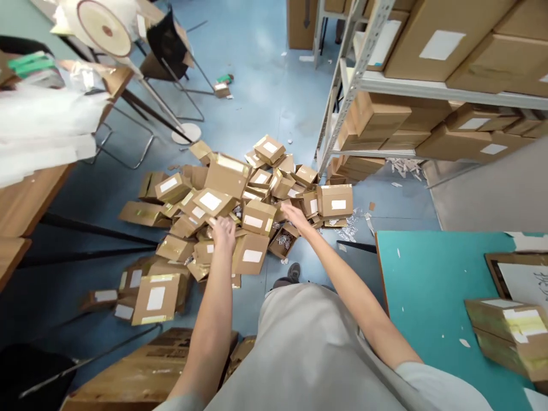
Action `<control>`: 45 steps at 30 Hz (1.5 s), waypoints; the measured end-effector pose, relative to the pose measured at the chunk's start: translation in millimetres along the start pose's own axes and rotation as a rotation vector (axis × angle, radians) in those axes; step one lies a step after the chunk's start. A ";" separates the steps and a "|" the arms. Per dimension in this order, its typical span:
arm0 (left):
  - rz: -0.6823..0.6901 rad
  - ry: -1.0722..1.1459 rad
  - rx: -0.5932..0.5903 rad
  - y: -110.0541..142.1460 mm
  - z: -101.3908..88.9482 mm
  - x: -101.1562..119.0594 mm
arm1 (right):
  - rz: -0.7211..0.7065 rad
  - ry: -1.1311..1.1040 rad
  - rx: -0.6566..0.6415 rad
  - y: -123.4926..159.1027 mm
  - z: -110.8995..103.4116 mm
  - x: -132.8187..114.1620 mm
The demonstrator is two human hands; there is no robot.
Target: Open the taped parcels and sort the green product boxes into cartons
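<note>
My left hand is over the left-middle of a heap of small cardboard boxes, its fingers curled. Whatever they grip is hidden. Just beyond it lies a tilted cardboard box with a white label, and a second labelled box lies to its right. My right hand reaches over the right part of the heap with its fingers stretched out, holding nothing that I can see. Below that hand an open box shows small packed pieces inside. Near my front, a larger labelled box rests at the heap's edge.
Metal shelving loaded with cartons stands at the right. A teal table is at my right side, a wooden table at the left. Beyond are a white pedestal fan and a black chair. Plastic scraps litter the floor.
</note>
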State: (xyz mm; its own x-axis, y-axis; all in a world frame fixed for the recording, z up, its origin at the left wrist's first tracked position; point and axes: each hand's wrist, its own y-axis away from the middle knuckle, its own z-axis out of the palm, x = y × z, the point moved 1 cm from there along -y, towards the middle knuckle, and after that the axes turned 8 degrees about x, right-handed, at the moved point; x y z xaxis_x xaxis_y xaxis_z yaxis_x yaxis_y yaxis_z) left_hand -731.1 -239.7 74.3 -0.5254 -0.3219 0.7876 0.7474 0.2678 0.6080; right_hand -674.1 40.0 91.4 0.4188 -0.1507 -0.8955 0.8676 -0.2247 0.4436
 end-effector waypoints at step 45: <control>-0.230 -1.087 -1.418 578.6 346.7 -460.9 | 0.274 0.062 1.732 477.3 -656.4 212.9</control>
State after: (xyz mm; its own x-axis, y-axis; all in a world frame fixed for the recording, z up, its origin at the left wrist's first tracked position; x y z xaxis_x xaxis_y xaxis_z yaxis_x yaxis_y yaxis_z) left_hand -197.4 378.4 97.7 -0.2254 0.5972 0.7698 0.0651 -0.7792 0.6234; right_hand 5.1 532.6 88.4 0.5356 -0.3322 -0.7763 -0.4665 -0.8827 0.0559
